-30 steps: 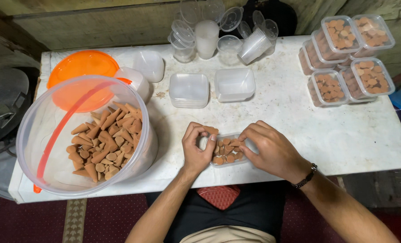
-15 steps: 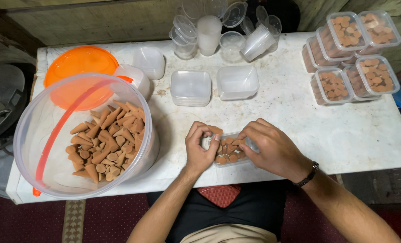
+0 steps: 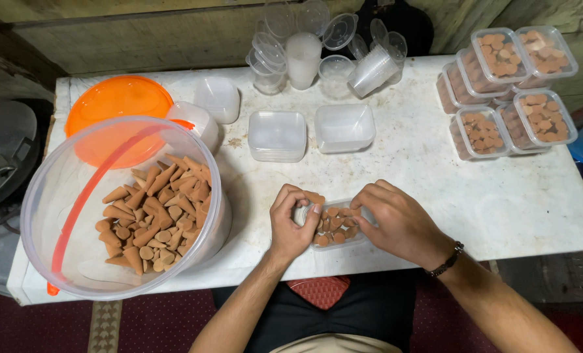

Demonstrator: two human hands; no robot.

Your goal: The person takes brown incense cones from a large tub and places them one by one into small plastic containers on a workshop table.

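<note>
Here, at the front edge of the table (image 3: 514,209), a small clear tub (image 3: 336,224) of brown cones sits between both hands; left hand (image 3: 293,221) curls round its left end, fingertips pinched together on one cone (image 3: 315,197) at the rim; right hand (image 3: 399,219) cups the right end, fingers bent onto the rim, likely steadying it so the cones stand packed.

Big round clear bucket (image 3: 118,209) of loose cones near the front left corner, within reach; its orange lid (image 3: 117,117) lies behind it. Two empty square tubs (image 3: 311,131) mid-table. Filled, lidded tubs (image 3: 507,85) stacked at the back right corner. Clear cups and lids (image 3: 324,49) along the back edge. No labels legible.
</note>
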